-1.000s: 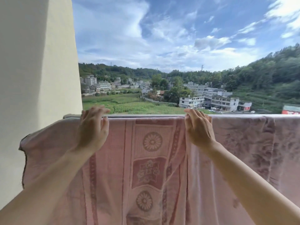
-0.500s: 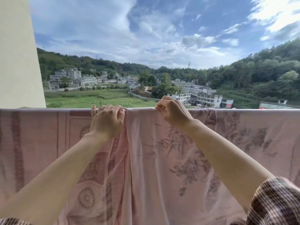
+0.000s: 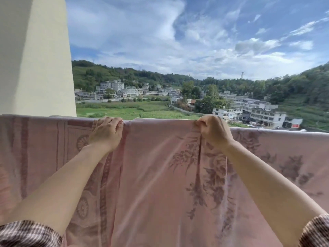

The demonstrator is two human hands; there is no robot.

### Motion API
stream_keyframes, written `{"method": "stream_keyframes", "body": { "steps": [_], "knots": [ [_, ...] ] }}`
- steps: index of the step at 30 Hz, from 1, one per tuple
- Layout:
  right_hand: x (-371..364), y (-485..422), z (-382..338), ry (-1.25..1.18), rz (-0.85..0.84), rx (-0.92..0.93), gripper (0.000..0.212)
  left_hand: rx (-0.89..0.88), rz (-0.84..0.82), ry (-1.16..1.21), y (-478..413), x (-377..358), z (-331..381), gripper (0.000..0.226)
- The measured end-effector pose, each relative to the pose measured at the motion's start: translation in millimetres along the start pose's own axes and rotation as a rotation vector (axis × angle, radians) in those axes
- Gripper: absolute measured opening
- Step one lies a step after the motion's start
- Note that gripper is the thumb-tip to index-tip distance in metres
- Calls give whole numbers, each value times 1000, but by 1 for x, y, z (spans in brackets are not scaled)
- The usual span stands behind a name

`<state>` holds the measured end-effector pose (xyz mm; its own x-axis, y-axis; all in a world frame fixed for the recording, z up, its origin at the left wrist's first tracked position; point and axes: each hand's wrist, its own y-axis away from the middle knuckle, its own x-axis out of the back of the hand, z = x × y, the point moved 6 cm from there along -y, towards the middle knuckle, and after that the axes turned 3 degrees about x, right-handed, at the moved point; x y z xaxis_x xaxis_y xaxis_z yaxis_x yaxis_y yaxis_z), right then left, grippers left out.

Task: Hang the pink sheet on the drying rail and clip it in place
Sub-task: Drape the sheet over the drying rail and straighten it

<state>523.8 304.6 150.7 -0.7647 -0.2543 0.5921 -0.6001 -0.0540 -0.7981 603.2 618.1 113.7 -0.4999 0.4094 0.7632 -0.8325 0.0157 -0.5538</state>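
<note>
Across the rail [image 3: 58, 116], which shows only as a grey strip by the pillar [image 3: 35, 59], the sheet [image 3: 160, 175] hangs draped from edge to edge of the view. The left hand [image 3: 106, 133] grips the sheet's top edge, fingers curled over it and thumb tucked against the cloth. The right hand [image 3: 214, 132], well apart from it, pinches a gathered fold at the same edge, and creases run down from that fold. Checked sleeves [image 3: 26, 234] show at the bottom corners. Fields and houses [image 3: 263, 114] lie beyond.

Sheet [image 3: 160, 175] before village [image 3: 249, 111] (wall [image 3: 35, 68] at left)
</note>
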Motion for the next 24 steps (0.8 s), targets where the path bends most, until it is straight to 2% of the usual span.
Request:
{"method": "stream_keyframes", "body": {
  "steps": [3,5,10,12,14,16,18,21,24],
  "knots": [
    [34,12,68,93,-33,-136,24,119,-28,-12,1,0,12,44],
    [56,25,109,145,-35,-221,28,122,-43,-37,0,-5,34,48],
    [104,52,194,222,88,-452,28,-112,-93,57,16,-35,134,47],
    [106,61,209,146,48,-432,29,-185,-96,62,27,-47,178,46],
    [103,71,218,1,-33,-411,41,-237,-106,64,41,-60,221,45],
    [111,83,232,-74,-28,-434,44,-288,-110,81,54,-71,262,45],
    [125,98,254,32,-35,-419,37,-352,-106,98,65,-81,303,46],
    [140,121,290,209,-175,-335,43,-452,-102,120,77,-94,359,47],
    [159,130,314,275,-208,-329,48,-532,-115,135,84,-108,412,48]
  ]
}}
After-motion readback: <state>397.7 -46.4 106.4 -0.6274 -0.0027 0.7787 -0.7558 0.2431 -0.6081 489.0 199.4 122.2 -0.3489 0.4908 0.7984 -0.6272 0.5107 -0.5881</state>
